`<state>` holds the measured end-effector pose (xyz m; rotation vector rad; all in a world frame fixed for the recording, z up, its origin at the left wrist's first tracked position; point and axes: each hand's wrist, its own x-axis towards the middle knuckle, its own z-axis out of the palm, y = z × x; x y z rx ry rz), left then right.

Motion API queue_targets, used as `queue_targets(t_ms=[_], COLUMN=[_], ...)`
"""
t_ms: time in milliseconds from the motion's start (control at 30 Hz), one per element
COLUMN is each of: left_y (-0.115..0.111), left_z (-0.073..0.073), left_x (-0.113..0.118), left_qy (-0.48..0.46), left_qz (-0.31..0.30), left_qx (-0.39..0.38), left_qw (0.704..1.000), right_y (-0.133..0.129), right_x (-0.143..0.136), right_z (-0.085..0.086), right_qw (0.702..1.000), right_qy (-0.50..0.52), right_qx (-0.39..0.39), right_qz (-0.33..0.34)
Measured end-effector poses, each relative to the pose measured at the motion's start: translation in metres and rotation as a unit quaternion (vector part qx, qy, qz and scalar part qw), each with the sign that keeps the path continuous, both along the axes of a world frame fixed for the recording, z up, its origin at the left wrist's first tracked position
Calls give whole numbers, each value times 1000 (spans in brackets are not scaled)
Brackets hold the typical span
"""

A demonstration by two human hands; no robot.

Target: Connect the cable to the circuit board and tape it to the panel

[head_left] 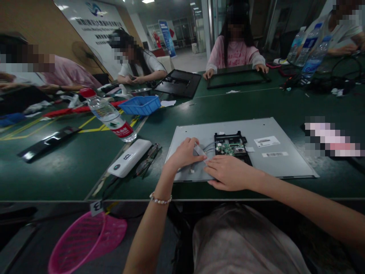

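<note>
A flat grey metal panel (pixel 276 131) lies on the green table in front of me. A black bracket with a green circuit board (pixel 232 147) sits at its middle, with grey cables (pixel 209 146) running left from it. My left hand (pixel 186 153), above the panel's left part, pinches a small pale strip (pixel 199 151) between thumb and fingers. My right hand (pixel 228 172) rests at the panel's near edge, its fingertips bunched at the strip's lower end; what they hold, if anything, is hidden. Two white labels are on the panel's right part.
Left of the panel are a white power bank (pixel 129 158), glasses (pixel 146 160), a water bottle (pixel 111 118) and a blue tray (pixel 141 105). A phone (pixel 332 139) lies right. Across the table (pixel 216 104), a person holds a black frame (pixel 238 79). A pink basket (pixel 85 243) is below.
</note>
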<state>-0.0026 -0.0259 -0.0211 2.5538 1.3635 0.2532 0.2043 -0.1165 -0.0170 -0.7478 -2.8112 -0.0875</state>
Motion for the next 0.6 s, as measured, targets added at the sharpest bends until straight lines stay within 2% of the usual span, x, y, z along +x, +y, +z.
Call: queue_targets(t_ms=[200, 300, 433, 600], left_y=[-4, -7, -11, -8], left_z=[-2, -1, 2, 4], left_x=[0, 1, 2, 1], left_qy=[-3, -10, -55, -100], left_qz=[6, 11, 36, 54], left_qx=[19, 27, 14, -26], left_qw=[1000, 1000, 998, 993], right_y=[-2, 0, 11, 22], right_x=[-2, 5, 33, 71], right_z=[-2, 1, 14, 32], right_qw=[1000, 1000, 993, 976], right_qy=[0, 15, 75, 169], right_qx=[-1, -25, -89, -116], right_qz=[-5, -5, -31, -71])
